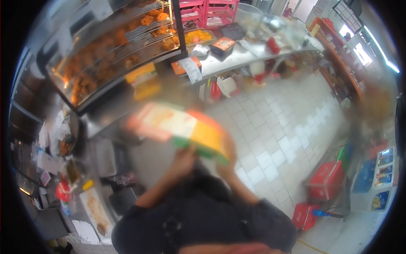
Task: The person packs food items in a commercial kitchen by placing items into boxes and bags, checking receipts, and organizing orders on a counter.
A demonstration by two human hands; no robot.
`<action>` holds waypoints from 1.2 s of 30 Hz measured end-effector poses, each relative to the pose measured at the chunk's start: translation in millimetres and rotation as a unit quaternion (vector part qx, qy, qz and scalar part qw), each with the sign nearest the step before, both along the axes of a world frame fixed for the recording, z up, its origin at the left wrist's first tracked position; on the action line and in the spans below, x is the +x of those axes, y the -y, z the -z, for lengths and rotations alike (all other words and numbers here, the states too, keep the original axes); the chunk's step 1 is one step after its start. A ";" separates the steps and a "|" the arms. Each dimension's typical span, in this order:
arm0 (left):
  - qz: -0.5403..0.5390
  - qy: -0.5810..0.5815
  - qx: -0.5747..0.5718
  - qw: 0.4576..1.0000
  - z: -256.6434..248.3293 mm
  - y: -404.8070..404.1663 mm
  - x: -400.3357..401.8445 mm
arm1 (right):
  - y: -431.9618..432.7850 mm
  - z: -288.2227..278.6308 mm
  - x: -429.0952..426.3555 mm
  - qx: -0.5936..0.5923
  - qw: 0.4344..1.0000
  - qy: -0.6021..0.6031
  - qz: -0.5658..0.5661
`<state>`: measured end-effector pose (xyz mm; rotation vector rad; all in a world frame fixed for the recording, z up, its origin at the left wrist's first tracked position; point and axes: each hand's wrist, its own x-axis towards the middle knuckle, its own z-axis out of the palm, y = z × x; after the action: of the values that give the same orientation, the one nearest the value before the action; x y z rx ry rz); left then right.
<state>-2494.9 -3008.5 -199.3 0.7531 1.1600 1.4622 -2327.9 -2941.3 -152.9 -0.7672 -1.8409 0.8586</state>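
Observation:
Between my two hands, in front of my chest, is a printed cardboard food box [185,127] in white, yellow, green and orange. It is blurred, and I cannot tell whether its lid is fastened. My left hand [187,157] grips its near lower edge. Around its right end are the fingers of my right hand [228,155], partly hidden by the box. Beyond the box stands a glass heated display cabinet [114,54] with fried chicken pieces [92,73] on wire racks.
A steel counter [211,65] at the back bears an orange-and-black box [223,46], a tray of yellow food [198,36] and a paper slip [191,70]. Pink racks [206,12] stand behind. Red cool boxes [326,179] are at right, above the tiled floor [269,127]. A long tray [95,206] lies at left.

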 end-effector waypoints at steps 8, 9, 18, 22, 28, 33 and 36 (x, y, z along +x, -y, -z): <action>0.030 0.006 0.079 0.996 104.7 -153.4 -17.7 | -135.2 -0.4 -32.8 -0.009 0.997 0.075 -0.027; 0.094 0.019 0.005 0.995 86.7 -178.5 -14.2 | -162.8 -21.4 -40.3 -0.202 0.978 -0.004 0.049; -0.223 -0.399 0.413 0.788 -140.6 -358.3 -5.4 | -371.3 -99.9 16.1 0.058 0.942 0.319 -0.092; -0.053 -0.560 0.299 0.771 -132.4 -452.0 -24.0 | -430.7 -81.0 19.1 0.068 0.956 0.245 -0.149; -0.035 -0.590 0.286 0.754 -154.9 -541.2 -19.5 | -570.7 -83.6 25.7 0.137 0.926 0.161 -0.313; -0.163 -0.667 0.210 0.695 -171.1 -566.0 -12.5 | -763.9 -4.3 23.4 -0.130 0.972 0.069 -0.181; -0.274 -0.656 0.187 0.678 -172.4 -578.6 -28.1 | -889.2 113.2 22.9 0.019 0.945 0.316 0.083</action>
<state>-2523.0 -2429.9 -26.9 2.0836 2.3325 1.5942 -2305.0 -2052.1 -266.1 -1.2581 -2.2907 0.4907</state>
